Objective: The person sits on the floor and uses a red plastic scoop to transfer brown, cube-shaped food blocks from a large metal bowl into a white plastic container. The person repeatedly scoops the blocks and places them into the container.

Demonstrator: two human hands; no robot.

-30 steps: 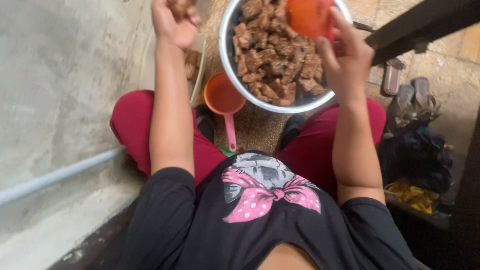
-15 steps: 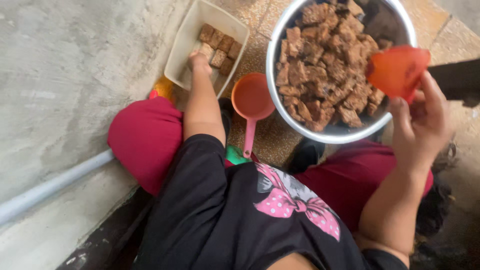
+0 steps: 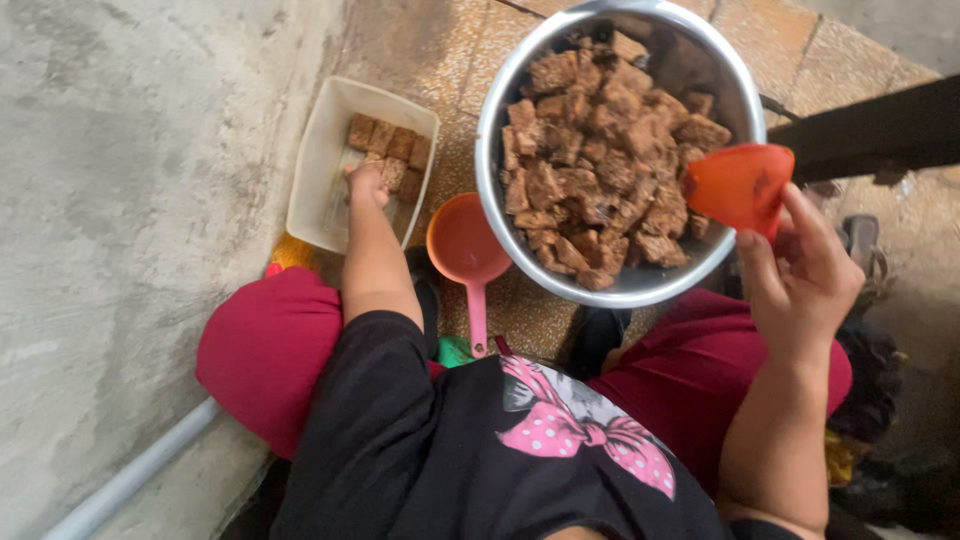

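My left hand reaches into a cream rectangular tub on the floor and rests on the brown cubes packed at its far end. My right hand holds up a small orange cup at the rim of a large steel bowl. The bowl is heaped with brown chunks. An orange ladle lies on the floor between the tub and the bowl, handle toward me.
A grey concrete wall runs along the left with a pale pipe at its foot. The floor has tan tiles. A dark beam crosses at the right, above dark clutter. My red-trousered knees flank the ladle.
My left hand has come down from the air into the cream tub. My right hand has carried the orange cup from above the bowl to its right rim.
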